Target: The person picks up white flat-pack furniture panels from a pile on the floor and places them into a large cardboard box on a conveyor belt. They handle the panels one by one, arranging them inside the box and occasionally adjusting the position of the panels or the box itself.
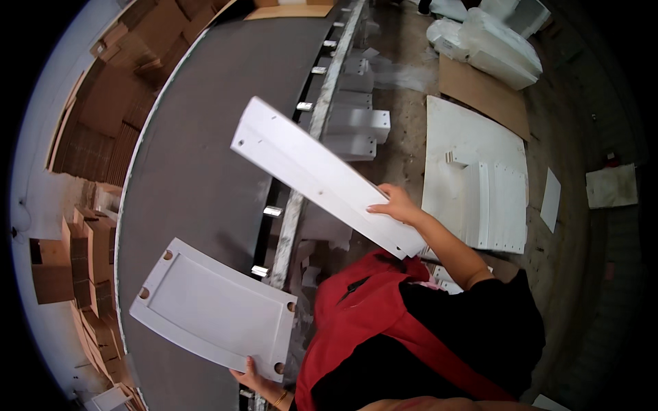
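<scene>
My right hand (397, 205) grips a long white board (308, 168) near its lower end, thumb on the upper face. The board slants up and leftward across the belt's metal edge, and small holes show near its ends. At the bottom, my left hand (250, 375) is closed on the near edge of a white rectangular panel (212, 301). That panel has a raised rim and brownish round cut-outs at its corners. It is over the dark conveyor belt (199, 130); whether it rests fully on the belt I cannot tell. The fingers beneath both pieces are hidden.
The belt's metal rail (336, 75) carries several shiny brackets. Right of it, white parts (360, 123) lie low beside the belt. More long white parts (493, 205) lie on a pale sheet on the floor, near wrapped bundles (493, 48). Cardboard stacks (103, 103) line the left side.
</scene>
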A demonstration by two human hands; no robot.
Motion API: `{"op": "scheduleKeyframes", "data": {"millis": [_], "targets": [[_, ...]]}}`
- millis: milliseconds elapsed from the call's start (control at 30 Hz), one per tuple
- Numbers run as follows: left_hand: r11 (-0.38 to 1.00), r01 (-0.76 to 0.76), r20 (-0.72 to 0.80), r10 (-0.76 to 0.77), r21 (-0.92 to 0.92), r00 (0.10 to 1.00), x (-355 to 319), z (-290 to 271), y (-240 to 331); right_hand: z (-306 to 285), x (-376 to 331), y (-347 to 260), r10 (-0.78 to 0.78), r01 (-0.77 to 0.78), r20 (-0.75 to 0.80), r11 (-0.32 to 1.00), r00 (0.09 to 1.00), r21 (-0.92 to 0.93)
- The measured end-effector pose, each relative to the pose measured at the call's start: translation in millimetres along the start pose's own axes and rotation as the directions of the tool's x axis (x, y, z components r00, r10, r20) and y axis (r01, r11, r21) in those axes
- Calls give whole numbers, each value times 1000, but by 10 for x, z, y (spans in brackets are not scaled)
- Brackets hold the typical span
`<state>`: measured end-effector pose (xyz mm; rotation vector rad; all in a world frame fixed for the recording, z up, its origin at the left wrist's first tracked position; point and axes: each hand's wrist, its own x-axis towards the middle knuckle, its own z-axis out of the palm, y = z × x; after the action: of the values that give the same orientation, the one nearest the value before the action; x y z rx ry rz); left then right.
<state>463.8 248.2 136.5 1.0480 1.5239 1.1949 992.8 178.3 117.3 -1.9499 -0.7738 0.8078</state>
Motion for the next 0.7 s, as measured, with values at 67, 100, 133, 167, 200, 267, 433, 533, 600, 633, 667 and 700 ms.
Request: {"op": "scheduleKeyframes", "data": {"millis": [67,100,133,167,200,267,433,533,600,633,667,700], "targets": [[999,-49,52,49,-16,997,-175,379,111,-605,-92,136,13,-18,-101,999,995,-49],[998,-53,71,56,-42,996,-261,594,132,-902,-110,244,18,-29,-146,997,989,-73],[993,-60,87,69,-102,994,-353,1018,189,-1259,-8,371,21,-32,-201,998,979,-53],[989,-62,105,76,-132,992,-445,1382,311,-1476,-26,617,50,-56,-246,998,968,-16],[984,-67,118,88,-167,989,-518,1751,432,-1684,-11,803,74,-71,-287,997,955,21],[979,-22,169,58,-204,984,-641,2481,641,-2132,45,1087,126,-91,-316,988,940,122],[903,241,284,-141,-355,948,-764,4123,867,-3016,246,1438,248,-95,-385,923,889,374],[846,320,353,-170,-426,920,-673,4956,851,-3411,459,1726,294,-102,-467,914,834,392],[833,281,410,-72,-477,909,-555,5525,782,-3669,695,1854,307,-78,-547,912,779,402],[827,279,418,-58,-488,906,-544,5865,814,-3820,817,1913,305,-63,-584,916,752,396],[820,274,425,-41,-503,904,-550,6251,869,-4014,995,1983,297,-44,-620,920,726,388],[815,274,437,-28,-511,899,-505,6560,911,-4167,1124,2048,335,-75,-631,913,700,401]]}}
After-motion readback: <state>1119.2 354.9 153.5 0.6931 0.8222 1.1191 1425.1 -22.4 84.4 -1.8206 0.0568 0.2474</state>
